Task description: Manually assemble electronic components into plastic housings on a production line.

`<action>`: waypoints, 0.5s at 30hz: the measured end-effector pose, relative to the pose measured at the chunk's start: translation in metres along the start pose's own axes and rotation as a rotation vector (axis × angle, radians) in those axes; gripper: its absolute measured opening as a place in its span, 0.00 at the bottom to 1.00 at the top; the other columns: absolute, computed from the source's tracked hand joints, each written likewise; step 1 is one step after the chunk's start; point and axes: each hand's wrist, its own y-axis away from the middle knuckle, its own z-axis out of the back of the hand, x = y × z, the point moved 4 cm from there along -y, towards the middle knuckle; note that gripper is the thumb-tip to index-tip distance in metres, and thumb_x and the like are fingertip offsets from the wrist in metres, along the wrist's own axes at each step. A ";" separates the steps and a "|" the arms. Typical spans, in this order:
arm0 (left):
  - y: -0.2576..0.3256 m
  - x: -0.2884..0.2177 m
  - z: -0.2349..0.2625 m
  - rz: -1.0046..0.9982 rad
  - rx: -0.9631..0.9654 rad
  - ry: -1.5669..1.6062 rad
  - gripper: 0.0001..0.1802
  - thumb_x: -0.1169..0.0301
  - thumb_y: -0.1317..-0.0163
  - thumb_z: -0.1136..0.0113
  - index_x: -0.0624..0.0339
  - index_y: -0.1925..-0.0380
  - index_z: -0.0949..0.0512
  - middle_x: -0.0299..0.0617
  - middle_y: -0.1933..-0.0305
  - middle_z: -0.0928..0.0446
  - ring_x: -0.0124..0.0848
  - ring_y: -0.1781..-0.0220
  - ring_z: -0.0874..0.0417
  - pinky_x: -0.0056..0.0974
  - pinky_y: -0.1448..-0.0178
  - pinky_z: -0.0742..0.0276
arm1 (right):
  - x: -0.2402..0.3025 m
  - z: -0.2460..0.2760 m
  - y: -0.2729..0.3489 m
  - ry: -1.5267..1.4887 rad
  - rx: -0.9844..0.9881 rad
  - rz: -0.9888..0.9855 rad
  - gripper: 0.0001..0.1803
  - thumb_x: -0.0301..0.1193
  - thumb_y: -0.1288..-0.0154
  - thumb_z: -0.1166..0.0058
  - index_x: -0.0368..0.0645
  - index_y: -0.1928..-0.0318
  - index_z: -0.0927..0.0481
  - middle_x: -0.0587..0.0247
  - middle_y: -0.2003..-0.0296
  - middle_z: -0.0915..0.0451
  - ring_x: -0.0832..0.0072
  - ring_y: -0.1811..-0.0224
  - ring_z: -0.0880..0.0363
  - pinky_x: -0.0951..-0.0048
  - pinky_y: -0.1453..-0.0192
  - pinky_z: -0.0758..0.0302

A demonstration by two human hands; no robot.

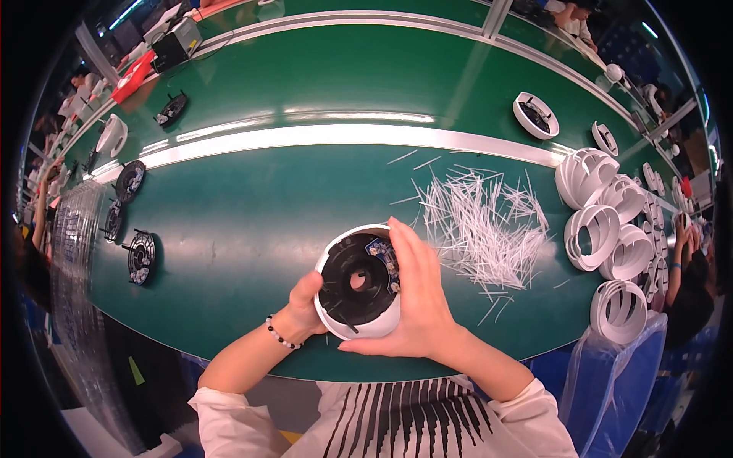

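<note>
Head view: partly hidden, the white round housing (376, 329), its underside out of sight and its right rim covered by the fingers of the right hand (420, 305); most fingers of the left hand (304, 307) pass behind it, the thumb showing. Hard to make out, a pale patch through the central hole, and people at the dark fisheye rim, cut off. Edges and room: green tabletop (244, 221), a broad open stretch left of and beyond the grip, its curved near edge just below the wrists; white rail (343, 138), well beyond; heap of white strips (485, 229), near on the right; white rings (593, 238), stacked farther right; black discs (141, 258), well apart on the left. Grip: both hands clamped on the housing from opposite sides, above the tabletop's near part. Housing: open face up, black insert (340, 263) seated within, small blue circuit board (379, 250) at upper right.
</note>
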 end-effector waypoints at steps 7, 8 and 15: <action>-0.006 -0.014 -0.023 -0.177 -0.015 0.171 0.46 0.58 0.61 0.45 0.62 0.40 0.48 0.50 0.43 0.38 0.40 0.42 0.34 0.42 0.38 0.39 | 0.003 -0.009 0.006 0.035 -0.132 -0.007 0.61 0.50 0.71 0.34 0.33 0.40 0.54 0.42 0.39 0.54 0.46 0.39 0.52 0.47 0.42 0.51; -0.008 -0.014 -0.023 -0.199 -0.030 0.159 0.45 0.56 0.61 0.45 0.63 0.41 0.47 0.50 0.43 0.38 0.40 0.42 0.34 0.42 0.38 0.39 | 0.000 -0.009 0.007 -0.002 -0.119 -0.020 0.61 0.51 0.69 0.35 0.35 0.39 0.55 0.43 0.38 0.57 0.45 0.37 0.57 0.43 0.41 0.55; -0.026 -0.012 -0.001 -0.210 -0.309 0.043 0.28 0.58 0.43 0.60 0.61 0.44 0.39 0.46 0.47 0.32 0.36 0.47 0.29 0.39 0.43 0.34 | -0.004 0.046 0.027 0.042 -0.211 0.094 0.53 0.50 0.63 0.39 0.37 0.40 0.49 0.44 0.37 0.56 0.44 0.36 0.59 0.39 0.39 0.62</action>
